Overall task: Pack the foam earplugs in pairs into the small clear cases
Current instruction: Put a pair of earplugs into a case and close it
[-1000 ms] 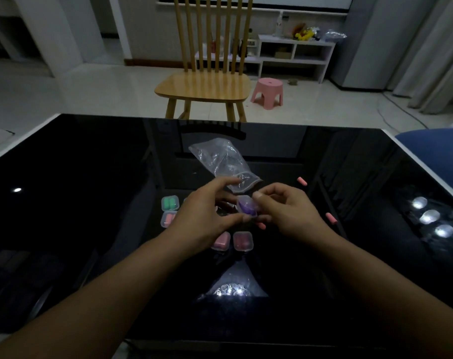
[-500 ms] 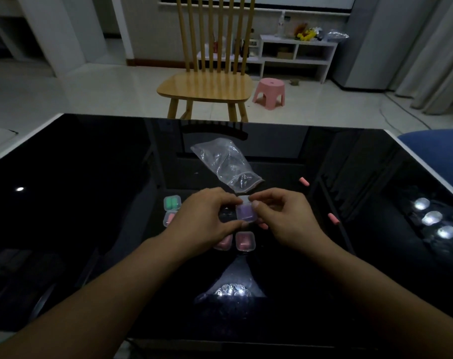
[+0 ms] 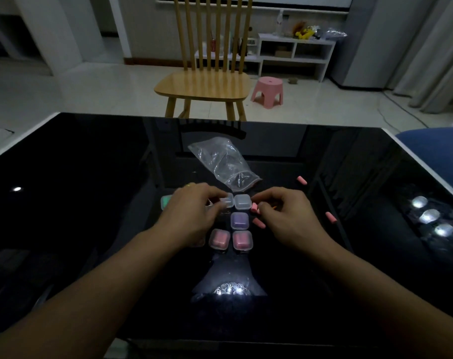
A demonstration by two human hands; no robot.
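Small clear cases lie in a cluster on the black glass table (image 3: 90, 203). A closed purple-filled case (image 3: 239, 221) sits in the middle, with two pink-filled cases (image 3: 219, 238) (image 3: 242, 240) in front of it. A green-filled case (image 3: 165, 202) shows behind my left hand (image 3: 191, 216). My left hand's curled fingertips hold an empty clear case (image 3: 228, 200). A second empty case (image 3: 242, 202) sits right beside it. My right hand (image 3: 287, 218) pinches a pink earplug (image 3: 255, 207). Another pink earplug (image 3: 259, 223) lies below it.
An empty zip bag (image 3: 225, 164) lies just behind the cases. Loose pink earplugs (image 3: 301, 180) (image 3: 331, 217) lie to the right. A wooden chair (image 3: 202, 84) stands beyond the far table edge, and a blue seat (image 3: 437, 151) sits at the right.
Both hands held the purple case together before; it now lies on the table. My left hand has moved to an empty case and my right hand to a pink earplug.
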